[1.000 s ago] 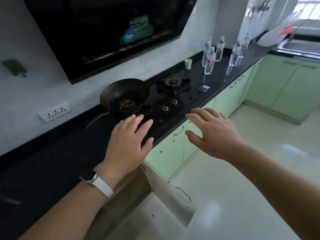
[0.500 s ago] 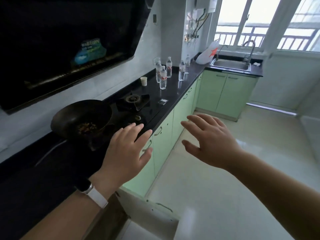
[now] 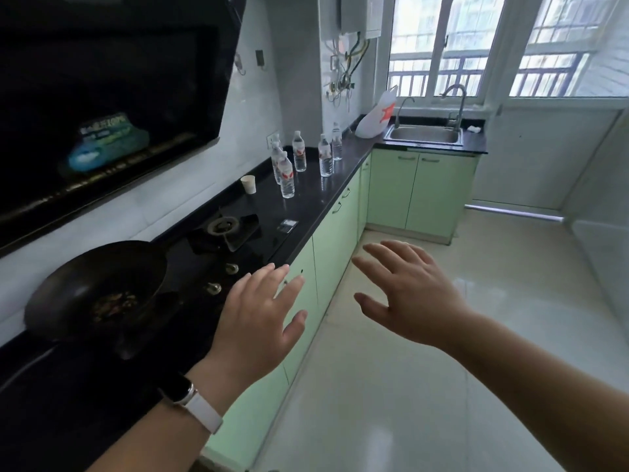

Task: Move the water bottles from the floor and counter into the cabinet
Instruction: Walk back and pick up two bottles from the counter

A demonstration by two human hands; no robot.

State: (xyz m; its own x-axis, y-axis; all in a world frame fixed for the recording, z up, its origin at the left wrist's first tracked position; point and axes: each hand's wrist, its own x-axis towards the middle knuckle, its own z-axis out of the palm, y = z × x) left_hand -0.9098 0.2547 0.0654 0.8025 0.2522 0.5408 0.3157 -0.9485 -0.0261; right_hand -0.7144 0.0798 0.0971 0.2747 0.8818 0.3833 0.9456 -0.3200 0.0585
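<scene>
Left hand (image 3: 260, 320), right hand (image 3: 406, 296): spread wide, empty. View now raised since before; water bottles (image 3: 286, 175) at 12 o'clock on counter (image 3: 306, 199), well apart. Approach pending.

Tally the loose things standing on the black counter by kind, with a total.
Water bottles: 5, the nearest at, the farthest at
Paper cup: 1
Wok: 1
White bag: 1
Total: 8
</scene>
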